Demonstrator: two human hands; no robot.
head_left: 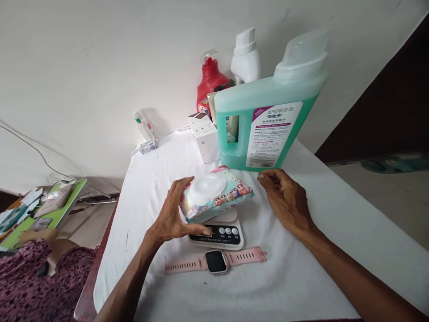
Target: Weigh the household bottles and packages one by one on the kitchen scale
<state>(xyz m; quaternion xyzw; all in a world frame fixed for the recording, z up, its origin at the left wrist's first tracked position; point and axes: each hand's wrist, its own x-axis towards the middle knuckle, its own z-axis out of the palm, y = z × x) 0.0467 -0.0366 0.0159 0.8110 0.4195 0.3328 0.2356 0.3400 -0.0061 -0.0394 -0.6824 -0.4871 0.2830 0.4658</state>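
A pack of wet wipes with a round white lid and cartoon figures lies slanted over a white kitchen scale. My left hand spreads around the pack's left end, fingers by its far side. Its thumb stretches over the scale's black panel, a little apart from the pack's front edge, and partly hides the display. To the right of the pack, my right hand is closed, fingers curled and thumb against the index finger, nothing visible in it. In front of the scale lies a smartwatch with a pink strap.
Behind stand a large green liquid jug, a white box, a red bottle and a white bottle. A small bottle and a small carton stand back left. Another person sits beside a green table.
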